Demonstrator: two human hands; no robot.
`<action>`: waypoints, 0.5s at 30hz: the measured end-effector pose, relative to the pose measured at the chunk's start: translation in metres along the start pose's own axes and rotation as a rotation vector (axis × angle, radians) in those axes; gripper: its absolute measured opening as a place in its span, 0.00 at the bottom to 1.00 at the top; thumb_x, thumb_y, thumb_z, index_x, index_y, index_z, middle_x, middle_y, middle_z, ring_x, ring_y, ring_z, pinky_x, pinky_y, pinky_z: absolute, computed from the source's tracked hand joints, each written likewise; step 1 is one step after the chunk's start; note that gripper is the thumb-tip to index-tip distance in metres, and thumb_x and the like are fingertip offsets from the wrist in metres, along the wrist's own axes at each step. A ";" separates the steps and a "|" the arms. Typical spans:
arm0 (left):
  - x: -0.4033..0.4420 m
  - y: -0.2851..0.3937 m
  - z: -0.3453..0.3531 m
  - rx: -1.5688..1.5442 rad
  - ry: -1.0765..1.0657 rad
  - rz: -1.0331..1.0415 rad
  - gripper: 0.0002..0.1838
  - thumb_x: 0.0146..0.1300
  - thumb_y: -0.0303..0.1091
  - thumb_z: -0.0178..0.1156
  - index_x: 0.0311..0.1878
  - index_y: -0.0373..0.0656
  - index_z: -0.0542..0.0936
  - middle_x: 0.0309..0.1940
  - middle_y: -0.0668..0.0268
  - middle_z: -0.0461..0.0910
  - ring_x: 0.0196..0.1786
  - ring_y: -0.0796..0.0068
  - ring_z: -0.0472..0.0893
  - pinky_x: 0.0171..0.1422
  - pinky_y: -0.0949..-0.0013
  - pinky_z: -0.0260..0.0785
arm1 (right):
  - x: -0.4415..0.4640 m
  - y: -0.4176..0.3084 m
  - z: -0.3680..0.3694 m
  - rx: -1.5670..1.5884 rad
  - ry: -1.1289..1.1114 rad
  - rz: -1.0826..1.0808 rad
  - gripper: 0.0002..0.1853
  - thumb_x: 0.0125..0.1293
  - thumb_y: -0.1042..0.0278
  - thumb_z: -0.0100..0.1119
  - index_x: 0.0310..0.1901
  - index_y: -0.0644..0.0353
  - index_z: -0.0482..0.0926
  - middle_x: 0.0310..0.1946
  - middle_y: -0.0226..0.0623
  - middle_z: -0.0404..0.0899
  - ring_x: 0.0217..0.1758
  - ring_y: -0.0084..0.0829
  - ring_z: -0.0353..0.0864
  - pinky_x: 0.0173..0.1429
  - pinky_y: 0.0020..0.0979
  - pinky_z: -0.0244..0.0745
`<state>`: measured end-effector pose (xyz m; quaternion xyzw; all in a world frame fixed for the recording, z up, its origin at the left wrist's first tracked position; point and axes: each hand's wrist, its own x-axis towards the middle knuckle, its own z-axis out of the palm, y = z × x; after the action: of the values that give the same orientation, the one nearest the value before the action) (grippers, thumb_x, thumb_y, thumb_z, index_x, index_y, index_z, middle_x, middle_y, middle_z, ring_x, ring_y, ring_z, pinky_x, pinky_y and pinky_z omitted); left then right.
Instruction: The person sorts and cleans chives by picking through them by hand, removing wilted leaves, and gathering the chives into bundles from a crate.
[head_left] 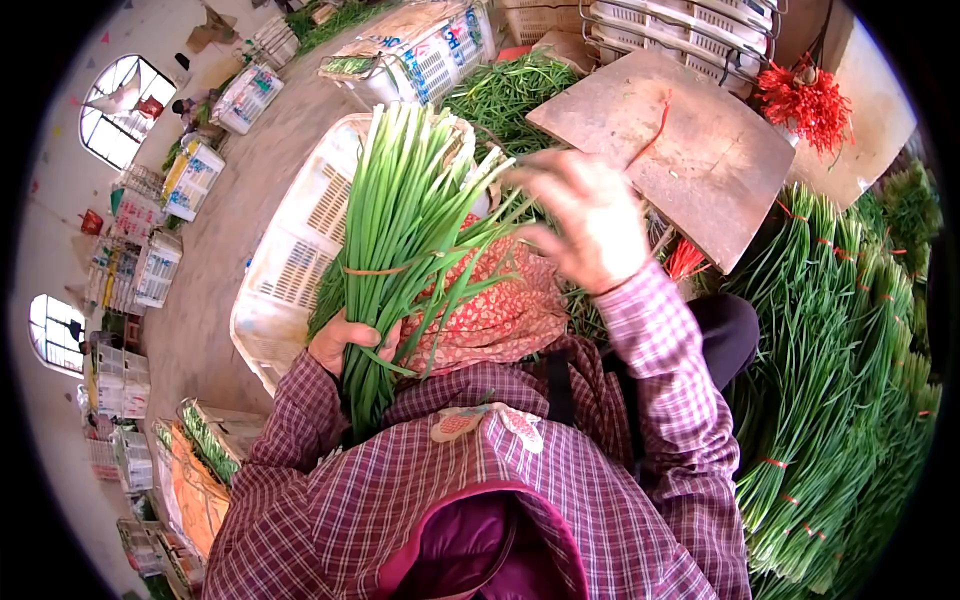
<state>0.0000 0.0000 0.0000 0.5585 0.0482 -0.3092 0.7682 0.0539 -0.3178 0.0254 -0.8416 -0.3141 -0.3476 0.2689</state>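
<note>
My left hand (pixel 345 340) is wrapped round the lower, leafy part of a bunch of garlic chives (pixel 385 225), held upright before my chest with its pale cut ends at the top. A tan band (pixel 378 270) circles the bunch, and some stalks splay out to the right. Blurred by motion, my right hand (pixel 590 215) is raised just right of these loose stalk ends. Its fingers are stretched out, with the thumb apart. Below it, a red patterned cloth (pixel 515 300) covers my lap. Behind the bunch stands a white plastic crate (pixel 295 245).
A brown board (pixel 675 150) lies ahead on the right, with one red tie on it. Red ties (pixel 805 105) hang beyond. Tied chive bundles (pixel 820 400) are piled at my right. More greens (pixel 515 100) lie ahead, near a filled crate (pixel 410 55). Stacked crates (pixel 130 270) line the left.
</note>
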 end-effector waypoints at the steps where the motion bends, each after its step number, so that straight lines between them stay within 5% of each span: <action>1: 0.000 0.002 -0.001 -0.002 0.003 -0.023 0.37 0.41 0.30 0.64 0.60 0.35 0.67 0.30 0.61 0.76 0.27 0.71 0.75 0.31 0.69 0.70 | 0.001 -0.001 0.000 0.001 0.003 0.001 0.26 0.45 0.60 0.73 0.50 0.45 0.78 0.50 0.31 0.75 0.55 0.34 0.73 0.62 0.44 0.66; 7: -0.004 0.016 0.016 0.069 0.012 -0.019 0.35 0.41 0.29 0.63 0.58 0.34 0.70 0.30 0.60 0.78 0.27 0.70 0.76 0.33 0.68 0.72 | 0.012 -0.016 0.041 0.222 0.091 -0.183 0.07 0.53 0.68 0.63 0.35 0.51 0.80 0.38 0.29 0.79 0.49 0.36 0.76 0.54 0.37 0.72; 9: -0.002 0.012 0.015 0.119 -0.026 -0.012 0.35 0.41 0.30 0.63 0.58 0.34 0.70 0.30 0.60 0.78 0.28 0.70 0.77 0.34 0.67 0.72 | 0.010 -0.015 0.044 0.509 0.067 0.100 0.06 0.53 0.71 0.62 0.35 0.54 0.80 0.35 0.33 0.81 0.42 0.40 0.80 0.47 0.38 0.77; 10: 0.000 0.009 0.010 0.126 0.000 -0.032 0.33 0.40 0.29 0.63 0.56 0.33 0.71 0.30 0.59 0.77 0.27 0.69 0.76 0.32 0.67 0.71 | 0.012 -0.014 0.047 0.581 0.241 0.078 0.06 0.59 0.74 0.58 0.38 0.58 0.82 0.32 0.37 0.83 0.31 0.36 0.83 0.35 0.34 0.80; 11: 0.002 0.007 0.008 0.135 0.024 -0.052 0.32 0.40 0.28 0.64 0.54 0.32 0.71 0.30 0.59 0.77 0.26 0.69 0.75 0.31 0.67 0.71 | 0.011 -0.014 0.046 0.576 0.239 0.080 0.06 0.59 0.74 0.58 0.38 0.58 0.82 0.32 0.37 0.83 0.31 0.36 0.83 0.35 0.34 0.80; 13: 0.004 0.008 0.011 0.132 0.024 -0.054 0.31 0.39 0.28 0.64 0.53 0.32 0.72 0.30 0.58 0.77 0.27 0.68 0.76 0.32 0.66 0.72 | 0.014 -0.017 0.034 0.922 0.165 0.427 0.09 0.65 0.74 0.54 0.43 0.60 0.82 0.34 0.37 0.84 0.27 0.26 0.83 0.31 0.27 0.80; 15: 0.005 0.007 0.017 0.125 0.028 -0.055 0.31 0.39 0.27 0.63 0.53 0.32 0.73 0.30 0.58 0.77 0.28 0.68 0.77 0.34 0.66 0.73 | 0.017 -0.007 0.031 1.038 0.265 0.518 0.11 0.69 0.69 0.51 0.45 0.63 0.81 0.32 0.36 0.85 0.21 0.17 0.78 0.25 0.21 0.76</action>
<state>0.0032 -0.0162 0.0099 0.6083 0.0547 -0.3247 0.7222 0.0710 -0.2869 0.0206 -0.5986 -0.1913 -0.1740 0.7581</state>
